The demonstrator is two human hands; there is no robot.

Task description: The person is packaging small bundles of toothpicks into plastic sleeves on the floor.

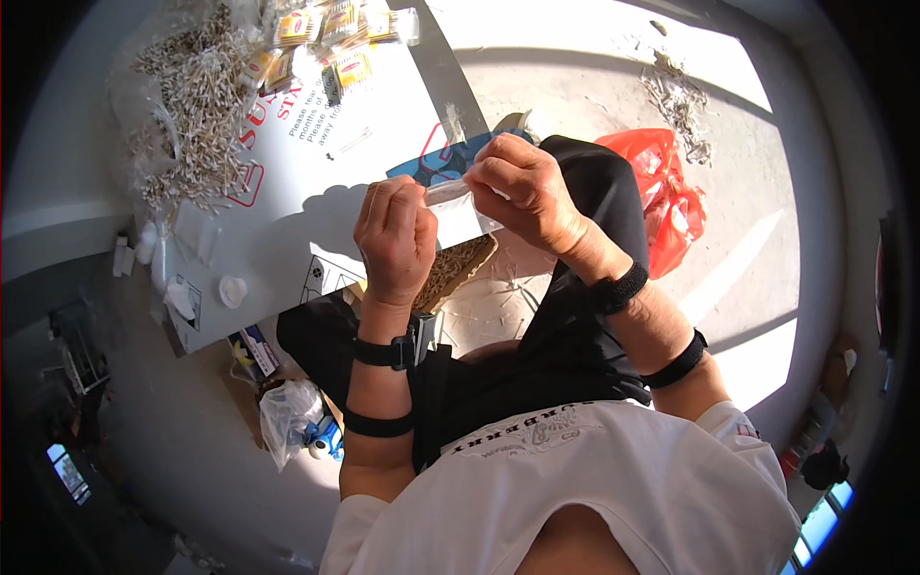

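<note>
Above the table's near edge, my left hand and my right hand pinch the two sides of a small clear plastic bag. The bag is stretched between the fingers; whether anything lies inside it I cannot tell. On the white printed tabletop, a big heap of loose cotton swabs spills from clear plastic at the far left. Several filled packs of cotton swabs with yellow labels lie at the far edge. A couple of single swabs rest mid-table.
Below the table edge, partly behind my left hand, a carton holds thin pale sticks. A red plastic bag stands on the floor at right, with scattered scraps beyond. White wads lie on the table's near left; a clear bag lies below.
</note>
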